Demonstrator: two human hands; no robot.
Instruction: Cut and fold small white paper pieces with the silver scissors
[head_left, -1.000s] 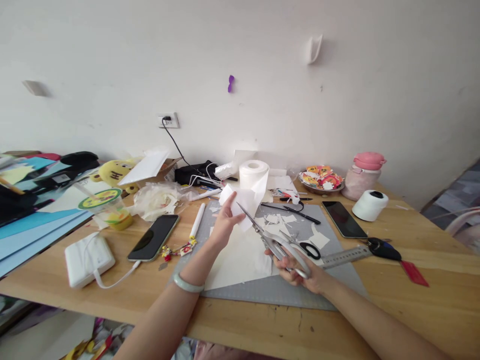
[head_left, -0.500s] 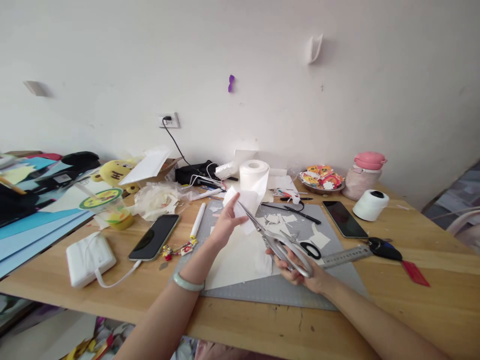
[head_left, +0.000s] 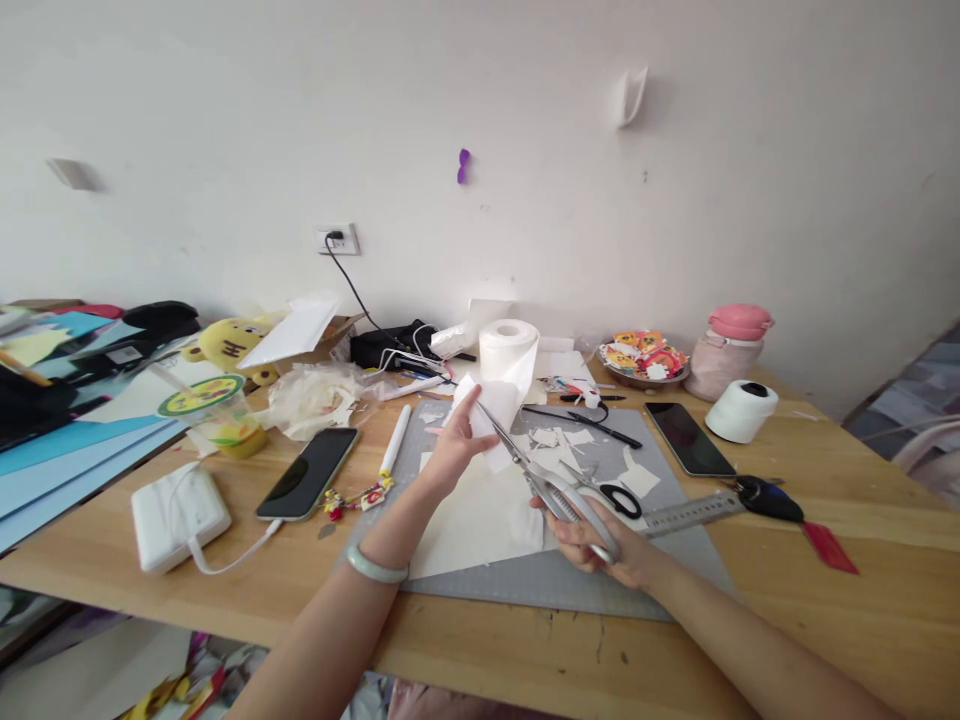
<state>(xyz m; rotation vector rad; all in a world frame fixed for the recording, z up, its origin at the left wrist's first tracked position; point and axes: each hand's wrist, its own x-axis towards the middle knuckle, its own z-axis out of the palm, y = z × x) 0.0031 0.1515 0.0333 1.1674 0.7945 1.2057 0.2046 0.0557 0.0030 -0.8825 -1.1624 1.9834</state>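
My left hand (head_left: 456,445) pinches a small white paper piece (head_left: 466,392) between thumb and fingers. In my right hand (head_left: 592,535) is a large pair of grey scissors (head_left: 551,487), its blades pointing up and left to the paper beside my left thumb. Just behind the held paper stands a white roll (head_left: 508,350) with a loose sheet hanging from it. Under both hands a cream paper sheet (head_left: 465,525) lies on a grey cutting mat (head_left: 517,588). Black-handled scissors (head_left: 621,500) rest on the mat, partly hidden behind my right hand.
Paper scraps (head_left: 559,440) and a black pen (head_left: 615,430) lie on the mat. A metal ruler (head_left: 694,512) crosses its right edge near a dark phone (head_left: 688,438) and a thread spool (head_left: 741,411). To the left are another phone (head_left: 307,474), a white power bank (head_left: 180,515) and a lidded cup (head_left: 225,420).
The scissors' handles have drawn closer together in my right hand. My left hand and the paper have shifted very slightly to the right.
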